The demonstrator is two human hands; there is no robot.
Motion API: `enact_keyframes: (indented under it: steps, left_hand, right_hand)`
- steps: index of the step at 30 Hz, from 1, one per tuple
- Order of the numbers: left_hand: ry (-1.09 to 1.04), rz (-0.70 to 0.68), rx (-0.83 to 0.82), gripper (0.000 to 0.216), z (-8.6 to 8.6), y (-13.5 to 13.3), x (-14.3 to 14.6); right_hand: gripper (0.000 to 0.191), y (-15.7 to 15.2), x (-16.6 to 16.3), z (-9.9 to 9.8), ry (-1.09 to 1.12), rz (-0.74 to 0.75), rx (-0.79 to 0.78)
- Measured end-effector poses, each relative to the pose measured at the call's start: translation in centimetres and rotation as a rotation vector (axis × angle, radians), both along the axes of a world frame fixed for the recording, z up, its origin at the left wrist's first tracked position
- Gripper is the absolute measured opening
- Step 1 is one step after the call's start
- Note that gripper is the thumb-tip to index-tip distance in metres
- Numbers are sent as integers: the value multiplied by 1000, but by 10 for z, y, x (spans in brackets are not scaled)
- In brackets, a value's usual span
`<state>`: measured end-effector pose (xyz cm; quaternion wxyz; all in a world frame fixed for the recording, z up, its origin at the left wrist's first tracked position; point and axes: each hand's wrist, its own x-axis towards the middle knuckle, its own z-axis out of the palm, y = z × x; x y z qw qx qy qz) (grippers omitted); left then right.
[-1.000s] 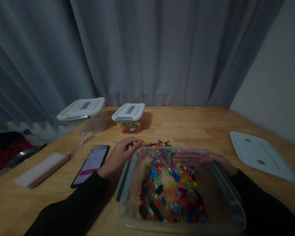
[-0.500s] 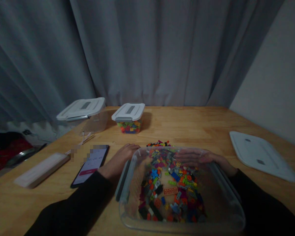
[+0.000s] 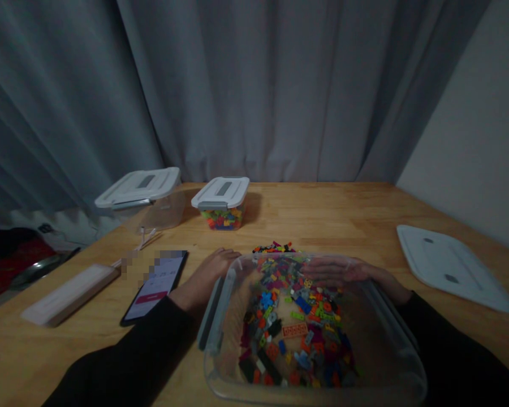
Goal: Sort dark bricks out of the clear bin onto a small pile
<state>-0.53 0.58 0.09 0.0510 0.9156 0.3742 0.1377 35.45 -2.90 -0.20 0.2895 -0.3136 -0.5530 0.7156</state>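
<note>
A large clear plastic tub (image 3: 398, 362) stands on the wooden table (image 3: 322, 215) right in front of me, with several small coloured building bricks (image 3: 297, 322) in it. My left hand (image 3: 206, 277) lies against the tub's left wall by the grey latch, fingers curled along the rim. My right hand (image 3: 343, 271) rests on the tub's far right rim with its fingers stretched flat toward the middle, seen partly through the plastic. A small heap of loose bricks (image 3: 274, 247) lies on the table just behind the tub.
A phone (image 3: 156, 282) with a lit screen lies left of my left hand, a pale flat case (image 3: 68, 294) beyond it. Two lidded boxes stand at the back: an empty clear one (image 3: 142, 198) and a small one holding bricks (image 3: 223, 206). A white lid (image 3: 449, 271) lies at right.
My left hand came down from above the table and settled against the tub's left side. The tub shifted slightly. My right hand stayed put.
</note>
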Motion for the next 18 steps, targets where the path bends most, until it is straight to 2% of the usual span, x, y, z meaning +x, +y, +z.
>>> enact_keyframes:
  steps: [5, 8, 10, 14, 18]
  left_hand:
    - [-69, 15, 5, 19, 6, -4, 0]
    - [-169, 16, -45, 21, 10, -6, 1]
    - [-249, 41, -102, 23, 12, -7, 2]
    - [-518, 167, -248, 29, 15, -6, 5]
    - [-684, 337, -297, 33, 14, -2, 7]
  right_hand:
    - [61, 4, 2, -4, 2, 44, -12]
    - [57, 8, 4, -10, 41, 29, -10]
    - [59, 10, 5, -13, 86, 73, -9]
    - [58, 11, 6, -12, 132, 95, -13]
    - [58, 10, 7, -12, 119, 110, 2]
